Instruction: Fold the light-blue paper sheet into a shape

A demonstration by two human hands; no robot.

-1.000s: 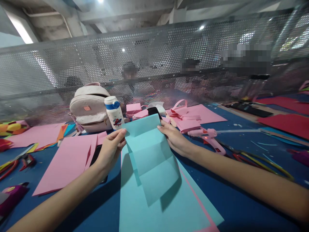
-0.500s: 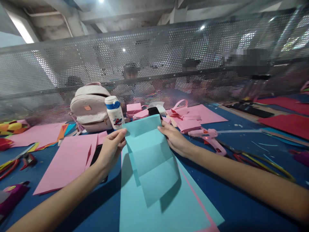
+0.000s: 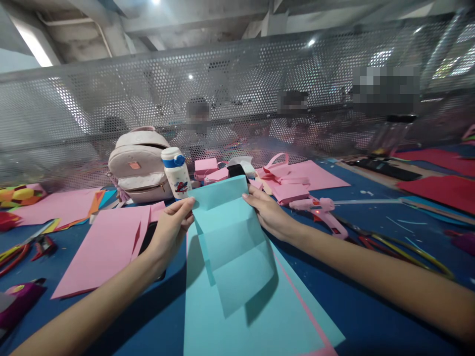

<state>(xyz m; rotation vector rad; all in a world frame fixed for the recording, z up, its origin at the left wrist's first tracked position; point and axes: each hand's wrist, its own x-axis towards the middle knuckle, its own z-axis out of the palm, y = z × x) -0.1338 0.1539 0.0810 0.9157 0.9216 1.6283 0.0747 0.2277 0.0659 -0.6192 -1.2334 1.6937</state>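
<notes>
Between both hands hangs a creased light blue sheet of paper, its lower end curling downward. My left hand pinches its upper left corner between thumb and fingers. At the upper right corner, my right hand grips the edge, with the thumb on the near face and the fingers partly hidden behind. Below the held sheet lies a larger light blue sheet, with pink paper showing along its right side. The held sheet casts a shadow on it.
A pink glue gun and scissors lie right. Pink folded paper and other scissors are left. Behind stand a backpack, a white bottle and pink paper pieces, before a perforated metal screen.
</notes>
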